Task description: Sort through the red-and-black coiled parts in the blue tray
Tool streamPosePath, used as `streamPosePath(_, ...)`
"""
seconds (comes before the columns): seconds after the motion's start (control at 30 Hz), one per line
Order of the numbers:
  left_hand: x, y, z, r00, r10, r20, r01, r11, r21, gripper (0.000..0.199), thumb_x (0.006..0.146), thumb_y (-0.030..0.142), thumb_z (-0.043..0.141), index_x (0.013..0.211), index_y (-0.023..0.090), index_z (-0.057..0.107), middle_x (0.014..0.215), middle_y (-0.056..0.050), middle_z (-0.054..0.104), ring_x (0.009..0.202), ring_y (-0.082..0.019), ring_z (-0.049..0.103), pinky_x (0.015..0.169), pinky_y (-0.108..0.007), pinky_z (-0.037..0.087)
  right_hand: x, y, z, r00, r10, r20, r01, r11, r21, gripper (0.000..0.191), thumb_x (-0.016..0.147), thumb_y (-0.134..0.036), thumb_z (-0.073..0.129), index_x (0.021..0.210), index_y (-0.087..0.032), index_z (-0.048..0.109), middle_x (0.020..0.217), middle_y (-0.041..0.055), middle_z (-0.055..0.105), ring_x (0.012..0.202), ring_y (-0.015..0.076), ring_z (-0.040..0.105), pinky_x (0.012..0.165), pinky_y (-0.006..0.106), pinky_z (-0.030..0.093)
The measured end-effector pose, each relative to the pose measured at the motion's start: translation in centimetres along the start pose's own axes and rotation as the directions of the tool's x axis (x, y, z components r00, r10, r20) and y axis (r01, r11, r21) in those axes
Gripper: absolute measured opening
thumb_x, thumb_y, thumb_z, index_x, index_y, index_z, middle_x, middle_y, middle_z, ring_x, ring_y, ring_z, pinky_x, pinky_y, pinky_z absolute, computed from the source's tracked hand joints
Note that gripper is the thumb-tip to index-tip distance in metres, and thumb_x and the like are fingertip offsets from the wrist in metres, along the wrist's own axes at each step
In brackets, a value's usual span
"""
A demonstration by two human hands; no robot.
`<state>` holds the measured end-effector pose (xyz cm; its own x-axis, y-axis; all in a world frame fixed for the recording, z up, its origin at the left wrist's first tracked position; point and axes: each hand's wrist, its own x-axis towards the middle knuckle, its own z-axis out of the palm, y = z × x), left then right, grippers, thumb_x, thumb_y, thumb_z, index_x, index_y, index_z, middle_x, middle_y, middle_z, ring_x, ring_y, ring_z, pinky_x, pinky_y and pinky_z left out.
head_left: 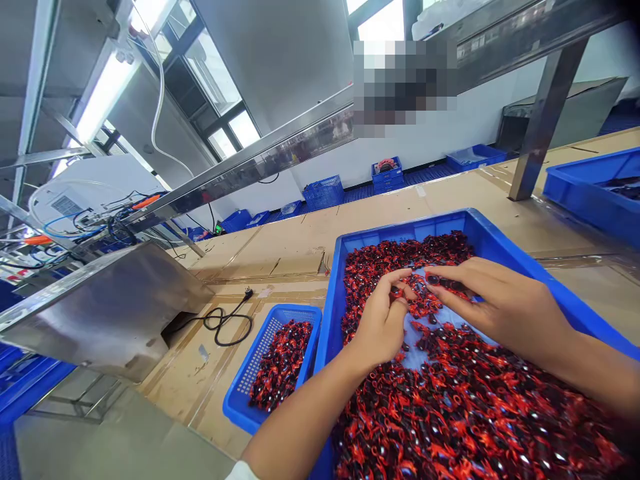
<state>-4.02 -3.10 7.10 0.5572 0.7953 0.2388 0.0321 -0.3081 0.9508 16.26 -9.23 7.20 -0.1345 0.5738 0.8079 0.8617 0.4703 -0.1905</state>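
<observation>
Both of my hands are over a large blue tray [333, 300] filled with small red and black pieces [465, 400]. My left hand [387, 317] is closed, with a small red and black piece [397, 291] between thumb and fingers. Close to its right, my right hand [493, 300] pinches a dark red piece [433, 279] at its fingertips, and more dark pieces show under its fingers. The hands are slightly apart. Between and below them, a pale patch of the tray bottom shows.
Left of the tray stands a small blue basket [240, 383] with similar pieces. A black cable with a plug [225, 320] lies on the cardboard-covered table [210, 387]. Farther left is a metal chute [100, 307]. A metal post [543, 127] and another blue tray [590, 193] are at right.
</observation>
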Motion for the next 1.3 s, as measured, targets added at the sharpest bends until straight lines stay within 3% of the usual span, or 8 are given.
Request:
streamPosePath(0.17, -0.8, 0.5, 0.4, 0.978, 0.186, -0.099, -0.183, 0.982, 0.038, 0.042, 0.099, 0.03, 0.072, 0.137, 0.026, 0.054, 0.123, -0.007, 0.077, 0.123, -0.022, 0.07, 0.116, -0.043, 0.044, -0.2, 0.2, 0.0, 0.999, 0.047, -0.002, -0.047, 0.996, 0.082, 0.024, 0.104, -0.035, 0.064, 0.124, -0.03, 0.076, 0.102, 0.0028, 0.082, 0.089, 0.024, 0.078, 0.083, 0.038, 0.062)
streamPosePath(0.33, -1.1, 1.1, -0.1, 0.937, 0.283, -0.203, -0.266, 0.958, 0.104, 0.022, 0.093, 0.033, 0.082, 0.107, 0.025, 0.067, 0.118, -0.009, 0.079, 0.115, -0.025, 0.074, 0.105, -0.043, 0.053, 0.1, 0.3, -0.2, 0.999, 0.023, -0.028, -0.018, 0.985, 0.172, 0.023, 0.104, -0.034, 0.066, 0.122, -0.027, 0.077, 0.107, 0.003, 0.084, 0.092, 0.0234, 0.079, 0.084, 0.036, 0.064)
streamPosePath(0.53, -0.6, 1.4, -0.9, 0.793, 0.59, -0.155, -0.475, 0.757, 0.449, 0.016, 0.089, 0.032, 0.086, 0.104, 0.028, 0.08, 0.104, -0.004, 0.08, 0.102, -0.022, 0.072, 0.096, -0.039, 0.05, 0.0, 0.4, 0.1, 1.0, 0.008, -0.012, -0.005, 0.983, 0.181, 0.022, 0.104, -0.036, 0.064, 0.121, -0.028, 0.076, 0.107, 0.0032, 0.084, 0.09, 0.0236, 0.08, 0.082, 0.036, 0.065)
streamPosePath(0.87, -0.2, 0.8, -0.8, 0.747, 0.656, -0.11, -0.506, 0.668, 0.546, 0.024, 0.091, 0.025, 0.084, 0.114, 0.026, 0.078, 0.106, -0.002, 0.082, 0.098, -0.02, 0.073, 0.092, -0.038, 0.05, -0.5, 0.8, 0.6, 1.0, -0.006, 0.009, 0.004, 0.98, 0.197, 0.021, 0.1, -0.038, 0.071, 0.117, -0.028, 0.077, 0.104, 0.0007, 0.084, 0.088, 0.0224, 0.08, 0.081, 0.035, 0.063)
streamPosePath(0.97, 0.1, 0.6, -0.9, 0.762, 0.645, -0.062, -0.55, 0.693, 0.466, 0.021, 0.094, 0.023, 0.08, 0.115, 0.025, 0.078, 0.11, -0.003, 0.081, 0.104, -0.019, 0.074, 0.095, -0.038, 0.055, -0.6, 0.8, 0.8, 0.999, 0.006, 0.042, -0.016, 0.969, 0.246, 0.022, 0.1, -0.038, 0.071, 0.119, -0.027, 0.076, 0.106, 0.0009, 0.084, 0.089, 0.0217, 0.08, 0.08, 0.034, 0.062)
streamPosePath(1.1, 0.4, 0.3, -1.1, 0.833, 0.552, -0.023, -0.528, 0.808, 0.263, 0.024, 0.096, 0.024, 0.078, 0.121, 0.024, 0.076, 0.122, -0.006, 0.079, 0.116, -0.02, 0.073, 0.104, -0.04, 0.057, -0.2, 0.8, 0.7, 0.986, 0.068, 0.154, -0.119, 0.93, 0.348, 0.023, 0.101, -0.044, 0.068, 0.115, -0.029, 0.079, 0.107, 0.0014, 0.084, 0.094, 0.0227, 0.079, 0.084, 0.035, 0.061)
streamPosePath(1.2, 0.4, 0.3, -1.3, 0.886, 0.461, 0.058, -0.464, 0.873, 0.15, 0.024, 0.099, 0.025, 0.074, 0.123, 0.023, 0.074, 0.127, -0.008, 0.077, 0.122, -0.021, 0.072, 0.109, -0.043, 0.055, 0.1, 0.9, 0.5, 0.951, 0.113, 0.287, -0.227, 0.886, 0.405, 0.027, 0.101, -0.051, 0.066, 0.102, -0.029, 0.081, 0.096, 0.0014, 0.083, 0.083, 0.0216, 0.077, 0.073, 0.034, 0.06)
streamPosePath(1.3, 0.3, 0.2, -1.3, 0.91, 0.402, 0.097, -0.408, 0.911, 0.054, 0.023, 0.1, 0.026, 0.073, 0.122, 0.023, 0.074, 0.128, -0.009, 0.077, 0.124, -0.021, 0.072, 0.109, -0.041, 0.055, 0.2, 1.0, 0.4, 0.941, 0.147, 0.304, -0.261, 0.887, 0.38, 0.037, 0.099, -0.06, 0.064, 0.093, -0.028, 0.081, 0.086, 0.0015, 0.081, 0.073, 0.0211, 0.074, 0.064, 0.034, 0.057)
